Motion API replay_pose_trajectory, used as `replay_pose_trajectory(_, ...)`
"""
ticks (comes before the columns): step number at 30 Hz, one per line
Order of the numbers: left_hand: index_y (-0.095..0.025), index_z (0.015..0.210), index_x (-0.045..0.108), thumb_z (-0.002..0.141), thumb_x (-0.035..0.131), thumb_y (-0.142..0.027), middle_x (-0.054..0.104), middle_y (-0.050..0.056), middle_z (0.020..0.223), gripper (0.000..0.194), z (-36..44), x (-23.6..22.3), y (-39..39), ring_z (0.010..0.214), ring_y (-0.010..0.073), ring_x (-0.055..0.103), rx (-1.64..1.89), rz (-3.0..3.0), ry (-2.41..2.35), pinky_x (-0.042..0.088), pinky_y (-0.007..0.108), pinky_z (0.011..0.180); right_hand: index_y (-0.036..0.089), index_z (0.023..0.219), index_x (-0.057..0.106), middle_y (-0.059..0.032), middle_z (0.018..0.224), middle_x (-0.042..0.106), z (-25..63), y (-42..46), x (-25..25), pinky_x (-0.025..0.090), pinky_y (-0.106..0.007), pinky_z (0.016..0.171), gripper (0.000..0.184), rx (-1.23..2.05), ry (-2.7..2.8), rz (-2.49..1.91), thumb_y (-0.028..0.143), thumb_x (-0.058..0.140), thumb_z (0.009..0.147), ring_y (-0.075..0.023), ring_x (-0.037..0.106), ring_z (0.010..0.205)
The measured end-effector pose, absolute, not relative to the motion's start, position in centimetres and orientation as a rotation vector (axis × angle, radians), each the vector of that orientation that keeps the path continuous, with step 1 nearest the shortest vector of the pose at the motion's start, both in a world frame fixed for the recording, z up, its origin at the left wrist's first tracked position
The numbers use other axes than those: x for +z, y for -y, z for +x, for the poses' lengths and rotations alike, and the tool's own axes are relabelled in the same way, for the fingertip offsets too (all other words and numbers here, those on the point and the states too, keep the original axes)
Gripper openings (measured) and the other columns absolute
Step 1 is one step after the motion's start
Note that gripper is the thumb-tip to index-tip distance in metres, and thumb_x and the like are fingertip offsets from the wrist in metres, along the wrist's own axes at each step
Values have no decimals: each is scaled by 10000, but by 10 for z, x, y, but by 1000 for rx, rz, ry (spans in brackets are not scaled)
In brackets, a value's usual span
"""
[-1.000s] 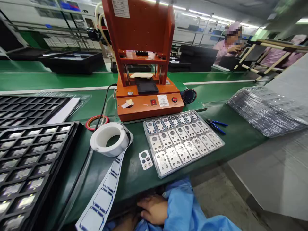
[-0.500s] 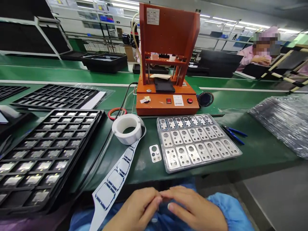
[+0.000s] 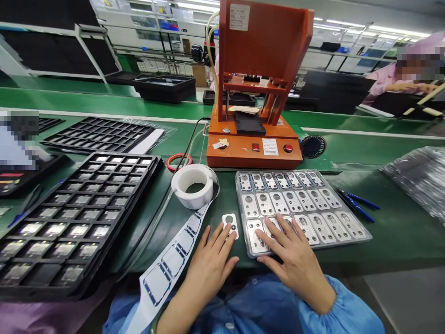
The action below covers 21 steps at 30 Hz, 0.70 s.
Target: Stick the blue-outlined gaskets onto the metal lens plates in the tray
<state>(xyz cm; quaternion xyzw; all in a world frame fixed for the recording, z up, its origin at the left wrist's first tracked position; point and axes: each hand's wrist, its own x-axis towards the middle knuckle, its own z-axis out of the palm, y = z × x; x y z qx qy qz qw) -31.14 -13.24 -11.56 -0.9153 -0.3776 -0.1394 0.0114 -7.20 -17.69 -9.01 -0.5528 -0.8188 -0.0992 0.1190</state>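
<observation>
White plate (image 3: 234, 222) points lengthwise away, large hole (image 3: 229, 218) farthest.

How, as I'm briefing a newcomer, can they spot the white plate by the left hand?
Start at the orange machine; in front of it sits the clear tray of silvery plates. Left of that tray, partly hidden by the left hand, is the white plate. Unlike those plates, it is white and lies loose on the green bench.
</observation>
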Motion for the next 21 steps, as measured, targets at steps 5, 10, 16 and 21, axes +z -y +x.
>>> replay_pose_trajectory(5, -194, 1365, 440, 887, 521, -462, 454, 102, 1443, 554, -330, -111, 135, 1327, 283, 414, -362, -2935, 1124, 330, 512, 1108, 287, 1380, 460, -65, 1442, 448, -69, 177, -96, 241, -634, 1057, 543, -360, 2409, -1534, 376, 608, 865, -382, 322, 1352)
replay_pose_trajectory(10, -204, 1263, 533, 900, 535, -235, 595, 90, 1299, 364, -347, -124, 142, 1256, 269, 503, -545, -2951, 1145, 394, 514, 1068, 269, 1299, 549, -55, 1386, 519, -71, 176, -101, 265, -554, 1094, 415, -359, 2342, -1428, 256, 585, 886, -324, 391, 1328)
replay_pose_trajectory(16, -251, 1176, 598, 899, 513, -126, 670, 31, 1163, 316, -365, -131, 150, 1161, 189, 584, -1078, -2953, 1135, 412, 400, 1080, 241, 1245, 596, -99, 1326, 571, -81, 172, -95, 356, -506, 1071, 361, -336, 2333, -1390, 295, 595, 888, -307, 439, 1297)
replay_pose_trajectory(21, -222, 1131, 651, 865, 543, -134, 714, 15, 1056, 300, -365, -130, 160, 993, 161, 667, -1699, -2651, 1465, 505, 251, 961, 213, 1197, 618, -152, 1257, 609, -101, 170, -93, 425, -510, 1018, 360, -371, 2343, -1325, 388, 587, 883, -343, 499, 1236)
